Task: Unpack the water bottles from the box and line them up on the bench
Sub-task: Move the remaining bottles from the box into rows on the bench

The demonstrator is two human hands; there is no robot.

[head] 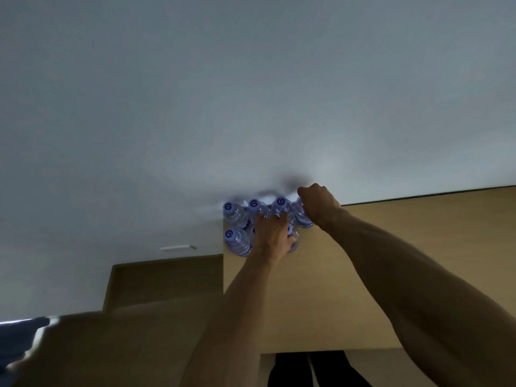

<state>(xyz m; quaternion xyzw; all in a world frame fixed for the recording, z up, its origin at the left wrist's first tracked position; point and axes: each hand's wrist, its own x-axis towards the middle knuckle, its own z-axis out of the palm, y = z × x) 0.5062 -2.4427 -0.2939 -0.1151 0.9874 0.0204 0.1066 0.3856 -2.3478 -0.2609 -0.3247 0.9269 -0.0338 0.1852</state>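
From the head camera, looking down along two bare forearms, a cluster of water bottles (237,216) stands at the far left corner of a light wooden surface (391,247), right against a pale wall (195,93). The bottles are clear with white caps carrying a blue mark, and they stand upright in two short rows, touching or nearly touching each other.

The left hand (275,236) lies over the middle of the cluster, its fingers (283,219) spread loosely over the bottles in both rows, the thumb against a front-row bottle; whether it actually grips one I cannot tell. The right hand (317,202) is at the right end of the back row, fingers clenched down around the top of the end bottle (303,219), whose cap is hidden under the fist.

To the left and lower down, a brown cardboard box (164,283) sits beside the surface, its flap in the near foreground dim and blurred. A small white fitting (178,248) shows on the wall above it. Dark trouser legs (296,370) appear at the bottom edge.
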